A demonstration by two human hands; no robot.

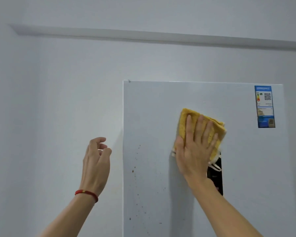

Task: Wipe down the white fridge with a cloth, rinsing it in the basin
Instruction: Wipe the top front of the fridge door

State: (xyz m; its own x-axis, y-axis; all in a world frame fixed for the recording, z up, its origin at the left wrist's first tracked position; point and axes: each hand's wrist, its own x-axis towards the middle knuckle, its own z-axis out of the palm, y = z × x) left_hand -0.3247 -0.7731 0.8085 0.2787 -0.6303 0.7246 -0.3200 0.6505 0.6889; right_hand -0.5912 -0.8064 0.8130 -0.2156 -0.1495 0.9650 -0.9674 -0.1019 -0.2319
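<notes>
Over on the left, against the pale wall [50, 100], the left hand [96, 161] hung in the air with fingers loosely curled and gripping nothing, just left of the fridge's edge and not touching it; a red cord bracelet [86, 194] circled that wrist; next came the white fridge [152, 117], its door speckled with brown spots [135, 170] down the left side; further right, the right hand [193, 151] lay flat with fingers spread wide, palm pressing a folded yellow cloth [184, 120] against the upper door, pinning it rather than clasping it; a dark panel [215, 175] peeked out beside that wrist; far right, near the top corner, sat a blue energy label [264, 106].
</notes>
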